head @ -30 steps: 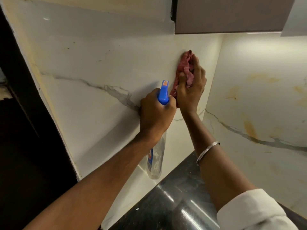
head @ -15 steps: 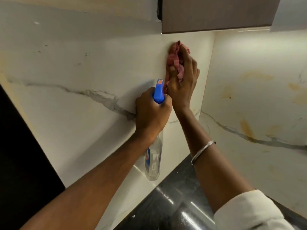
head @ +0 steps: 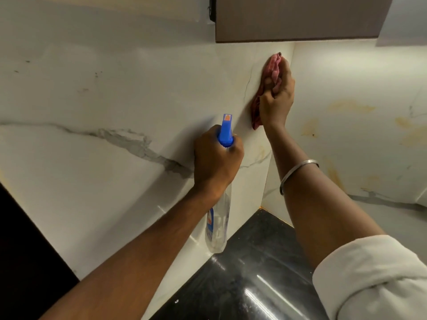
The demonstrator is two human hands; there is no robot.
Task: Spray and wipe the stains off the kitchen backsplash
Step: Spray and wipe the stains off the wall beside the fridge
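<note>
My right hand [head: 277,100] grips a crumpled pink cloth [head: 272,68] and presses it against the white marble backsplash [head: 115,100], high up beside the inner corner and just under the wall cabinet. My left hand [head: 217,160] grips the neck of a clear spray bottle [head: 218,227] with a blue trigger head [head: 226,130] that points at the wall. The bottle hangs below my fist. Yellow-brown stains [head: 351,107] mark the right wall panel. Small dark specks [head: 96,75] dot the upper left of the backsplash.
A brown wall cabinet [head: 300,19] overhangs the corner right above the cloth. A glossy black countertop [head: 254,273] lies below. The wall's left edge meets a dark opening [head: 23,250]. A metal bangle [head: 298,172] sits on my right forearm.
My right hand has slid the cloth up and to the right, toward the corner under the cabinet. My left hand with the bottle has stayed lower and is now farther from the cloth.
</note>
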